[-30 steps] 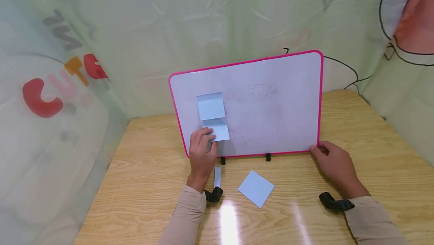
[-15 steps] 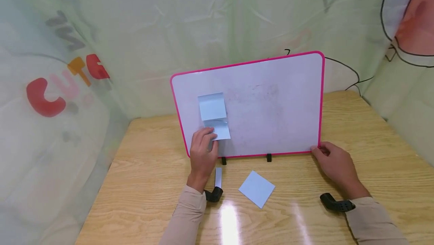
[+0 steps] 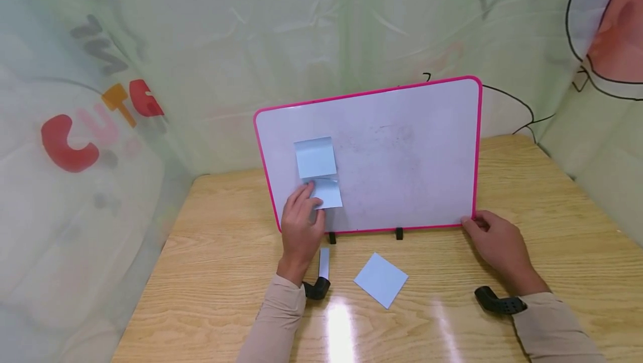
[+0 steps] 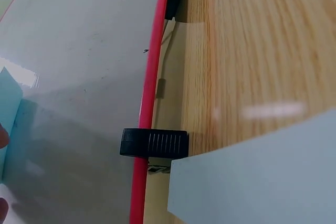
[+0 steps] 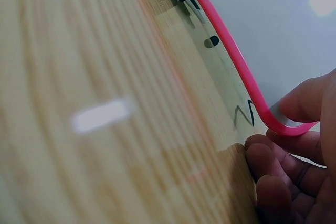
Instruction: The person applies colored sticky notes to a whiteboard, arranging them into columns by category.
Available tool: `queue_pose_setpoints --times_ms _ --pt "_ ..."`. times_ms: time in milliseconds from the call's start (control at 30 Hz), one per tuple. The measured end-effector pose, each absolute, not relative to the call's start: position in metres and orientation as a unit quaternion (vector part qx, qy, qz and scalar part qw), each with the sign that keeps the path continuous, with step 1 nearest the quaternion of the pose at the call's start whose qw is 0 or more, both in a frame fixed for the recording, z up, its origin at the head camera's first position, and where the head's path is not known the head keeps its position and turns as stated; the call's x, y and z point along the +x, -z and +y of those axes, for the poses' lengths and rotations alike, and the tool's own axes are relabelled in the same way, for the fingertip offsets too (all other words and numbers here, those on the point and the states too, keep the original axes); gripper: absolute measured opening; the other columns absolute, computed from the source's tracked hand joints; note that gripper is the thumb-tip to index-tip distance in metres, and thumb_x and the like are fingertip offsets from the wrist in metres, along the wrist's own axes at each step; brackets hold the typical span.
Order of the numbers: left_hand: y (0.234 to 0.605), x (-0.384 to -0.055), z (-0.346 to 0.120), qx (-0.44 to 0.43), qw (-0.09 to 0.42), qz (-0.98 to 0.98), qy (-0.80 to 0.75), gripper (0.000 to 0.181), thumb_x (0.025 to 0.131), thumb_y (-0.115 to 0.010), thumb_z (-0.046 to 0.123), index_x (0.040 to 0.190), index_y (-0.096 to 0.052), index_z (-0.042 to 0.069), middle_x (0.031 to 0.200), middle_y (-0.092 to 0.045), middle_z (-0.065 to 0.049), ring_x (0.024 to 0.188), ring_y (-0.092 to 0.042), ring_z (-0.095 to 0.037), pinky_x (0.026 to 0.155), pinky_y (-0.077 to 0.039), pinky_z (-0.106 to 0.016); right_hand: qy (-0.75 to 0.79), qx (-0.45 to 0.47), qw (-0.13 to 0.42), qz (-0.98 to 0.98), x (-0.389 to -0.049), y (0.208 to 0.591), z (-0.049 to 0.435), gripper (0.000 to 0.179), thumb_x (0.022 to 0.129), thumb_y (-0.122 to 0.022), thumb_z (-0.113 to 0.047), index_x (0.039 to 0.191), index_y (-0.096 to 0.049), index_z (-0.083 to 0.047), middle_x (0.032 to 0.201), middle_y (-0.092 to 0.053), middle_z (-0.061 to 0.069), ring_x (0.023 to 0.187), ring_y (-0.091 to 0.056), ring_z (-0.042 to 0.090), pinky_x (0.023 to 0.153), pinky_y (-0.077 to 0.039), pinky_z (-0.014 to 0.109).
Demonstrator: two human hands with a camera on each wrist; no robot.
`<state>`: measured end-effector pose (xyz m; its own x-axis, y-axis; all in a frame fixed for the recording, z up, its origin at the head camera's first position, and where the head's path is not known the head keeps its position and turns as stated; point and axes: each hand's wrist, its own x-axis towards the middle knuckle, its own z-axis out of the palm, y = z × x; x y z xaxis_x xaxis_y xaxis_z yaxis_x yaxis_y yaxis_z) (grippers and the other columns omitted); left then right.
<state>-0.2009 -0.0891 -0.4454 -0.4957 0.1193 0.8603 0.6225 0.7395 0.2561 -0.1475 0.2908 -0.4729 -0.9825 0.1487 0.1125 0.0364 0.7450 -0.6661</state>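
Note:
A whiteboard with a pink frame stands tilted on black feet. Two light blue sticky notes are on its left part, the upper note just above the lower note. My left hand touches the lower note's left side with its fingertips, covering part of it. In the left wrist view, only a blue note edge and bits of fingertips show at the left border. My right hand pinches the board's bottom right corner, thumb on the front and fingers behind, as the right wrist view shows.
Another light blue square note lies on the wooden table before the board. A narrow pale strip shows beside my left wrist. Black feet stick out under the frame. A printed curtain hangs behind and at both sides.
My left hand's fingertips have moved slightly up along the lower note's left side. My right hand keeps its hold on the corner. The whole view has shifted a little.

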Motion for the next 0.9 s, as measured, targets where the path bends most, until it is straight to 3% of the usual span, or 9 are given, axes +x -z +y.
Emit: queue_pose_setpoints --times_ms 433,633,900 --pt "0.446 -0.196 -0.082 -0.198 0.420 -0.853 0.238 0.014 0.082 -0.063 0.010 0.092 -0.072 0.008 0.138 -0.059 -0.010 0.128 -0.052 -0.029 0.100 -0.045 -0.048 -0.353 -0.048 0.089 -0.930 -0.148 0.476 0.292 0.051 0.103 -0.053 -0.039 0.119 -0.061 0.009 0.099 -0.067 0.022 0.085 -0.059 0.033 0.069 -0.044 0.040" --pt "0.444 -0.196 -0.078 -0.191 0.417 -0.858 0.231 0.030 0.092 -0.057 0.027 0.109 -0.074 0.009 0.137 -0.059 -0.010 0.127 -0.051 -0.028 0.104 -0.038 -0.050 -0.350 -0.050 0.089 -0.931 -0.148 0.476 0.294 0.053 0.103 -0.052 -0.040 0.120 -0.061 0.009 0.101 -0.067 0.023 0.087 -0.060 0.034 0.070 -0.044 0.040" --pt "0.439 -0.199 -0.072 -0.174 0.408 -0.873 0.204 0.037 0.097 -0.053 0.029 0.124 -0.072 0.013 0.135 -0.056 -0.010 0.122 -0.047 -0.030 0.102 -0.035 -0.052 -0.351 -0.044 0.092 -0.931 -0.149 0.477 0.292 0.050 0.103 -0.053 -0.038 0.118 -0.062 0.008 0.098 -0.067 0.021 0.084 -0.059 0.031 0.068 -0.043 0.039"
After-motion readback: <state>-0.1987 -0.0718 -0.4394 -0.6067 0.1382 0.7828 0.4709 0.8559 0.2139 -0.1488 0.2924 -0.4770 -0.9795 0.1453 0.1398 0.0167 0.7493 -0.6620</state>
